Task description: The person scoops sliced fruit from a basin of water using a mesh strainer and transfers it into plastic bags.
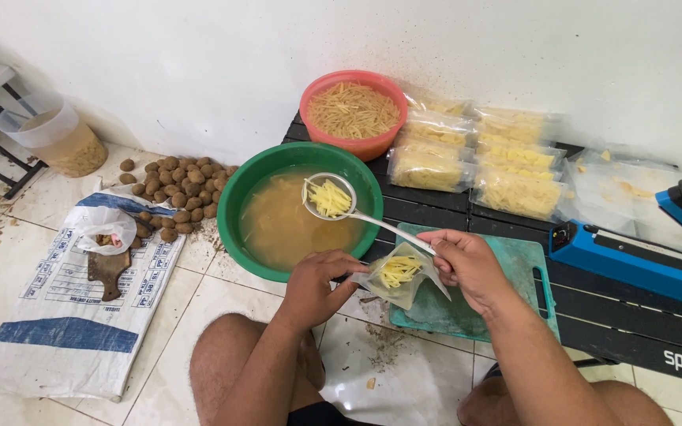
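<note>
My left hand point(315, 285) holds open a small clear plastic bag point(398, 278) with yellow potato sticks inside, above a teal cutting board point(467, 304). My right hand point(465, 264) grips the handle of a metal strainer ladle point(330, 197). The ladle's bowl carries a heap of potato sticks and hovers over a green basin point(238, 189) filled with cloudy yellowish water. The bag sits between both hands, touching the fingers of each.
A red bowl point(354, 145) of potato sticks and several filled clear bags point(475, 162) lie on a low black table point(633, 315). A blue heat sealer point(633, 256) sits at right. Potatoes point(179, 189), a woven sack point(65, 315) and a plastic tub point(61, 138) are on the floor at left.
</note>
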